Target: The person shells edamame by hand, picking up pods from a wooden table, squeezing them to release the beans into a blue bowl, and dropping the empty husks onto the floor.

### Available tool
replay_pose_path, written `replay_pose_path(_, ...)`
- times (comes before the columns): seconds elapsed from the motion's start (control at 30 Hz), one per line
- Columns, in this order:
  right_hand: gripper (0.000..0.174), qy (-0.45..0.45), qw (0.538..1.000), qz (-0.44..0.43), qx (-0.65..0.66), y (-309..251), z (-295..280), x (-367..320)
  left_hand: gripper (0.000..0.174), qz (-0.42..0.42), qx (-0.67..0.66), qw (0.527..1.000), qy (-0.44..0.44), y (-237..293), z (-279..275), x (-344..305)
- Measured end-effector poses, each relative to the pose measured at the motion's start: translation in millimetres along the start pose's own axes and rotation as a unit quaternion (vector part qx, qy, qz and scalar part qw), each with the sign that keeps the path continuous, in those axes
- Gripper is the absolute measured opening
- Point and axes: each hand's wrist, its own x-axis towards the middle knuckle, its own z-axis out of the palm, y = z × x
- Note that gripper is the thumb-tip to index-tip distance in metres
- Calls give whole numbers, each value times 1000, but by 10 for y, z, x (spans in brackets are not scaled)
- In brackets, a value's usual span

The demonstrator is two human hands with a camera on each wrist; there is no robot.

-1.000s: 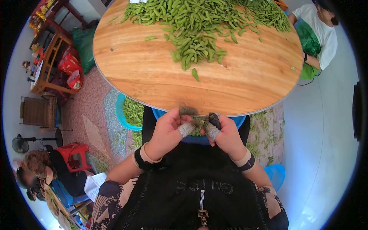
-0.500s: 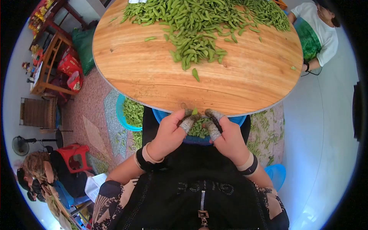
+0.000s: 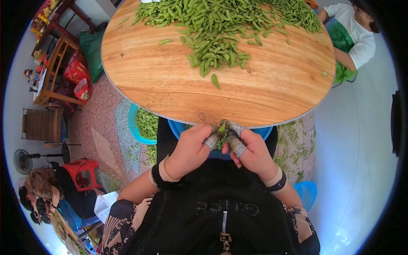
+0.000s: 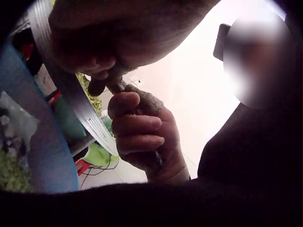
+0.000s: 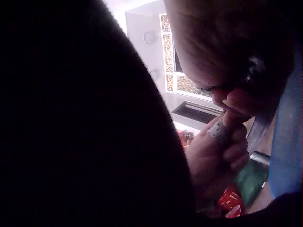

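At the table's near edge my two hands meet fingertip to fingertip over a blue basin (image 3: 267, 133). A green edamame pod (image 3: 222, 127) stands up between them. My left hand (image 3: 189, 146) pinches it between wrapped thumb and forefinger. From the other side my right hand (image 3: 258, 155) pinches at the same pod, its thumb and forefinger also in grey, soiled wrapping. In the left wrist view the right hand's other fingers (image 4: 139, 130) are curled. The right wrist view shows the left thumb's wrapping (image 5: 218, 130). Green beans (image 4: 14, 172) lie in the basin.
A large pile of pods (image 3: 212, 21) covers the far part of the round wooden table (image 3: 148, 80). A turquoise tub (image 3: 133, 123) of green pieces stands on the floor to the left. Scattered husks (image 3: 295, 148) litter the floor. Another person (image 3: 363, 36) sits at the right.
Half a second ago the left hand held a pod with the right hand apart from it. Now the right fingers have closed in on that pod. The person at right has shifted an arm.
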Motion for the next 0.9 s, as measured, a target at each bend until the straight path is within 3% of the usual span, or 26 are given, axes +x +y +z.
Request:
replay_pose_path(0.13,30,-11,994,46,101,40,-56,36,23,62,132,989,-3,73,4,3)
replay_pose_path(0.27,27,-37,973,75,217,60,-67,18,12,143,112,983,14,-37,1,32)
replay_pose_path(0.3,27,-36,972,76,217,52,-54,6,8,-33,-120,990,-65,-20,-34,37)
replay_pose_path(0.33,29,-21,989,45,137,35,-34,-5,6,-206,-342,907,-138,-12,-55,37)
replay_pose_path(0.37,31,-6,998,14,55,25,-25,-9,6,-206,-342,906,-137,-22,-56,36)
replay_pose_path(0.4,31,-6,998,14,54,92,-39,23,10,-251,-505,813,-144,-37,-54,35)
replay_pose_path(0.43,35,44,970,-164,-177,220,-62,80,16,-287,-650,688,-145,-49,-53,31)
replay_pose_path(0.47,38,91,855,-328,-392,287,-73,110,16,-287,-651,688,-145,-52,-54,34)
replay_pose_path(0.53,39,105,872,-279,-388,266,-39,74,15,-317,-488,805,-113,-56,-46,45)
replay_pose_path(0.57,40,118,887,-229,-383,255,-26,63,15,-316,-490,804,-112,-73,-14,38)
replay_pose_path(0.6,40,116,887,-228,-385,256,-24,64,14,-169,-374,908,-84,-110,37,21)
replay_pose_path(0.63,37,120,928,-183,-300,261,-26,62,15,-14,-239,969,-52,-156,73,7)
replay_pose_path(0.67,34,123,960,-137,-213,260,-25,63,15,-14,-242,969,-50,-214,93,-4)
replay_pose_path(0.73,32,120,958,-128,-225,141,6,81,17,91,-86,992,-24,-276,89,-1)
replay_pose_path(0.77,30,120,957,-122,-235,75,20,99,17,91,-87,992,-21,-275,43,-24)
replay_pose_path(0.83,27,94,950,-115,-276,-3,14,153,18,-150,-208,960,-116,-152,-118,-59)
replay_pose_path(0.9,25,66,941,-106,-315,-70,21,221,18,-170,-274,940,-113,-207,-135,-82)
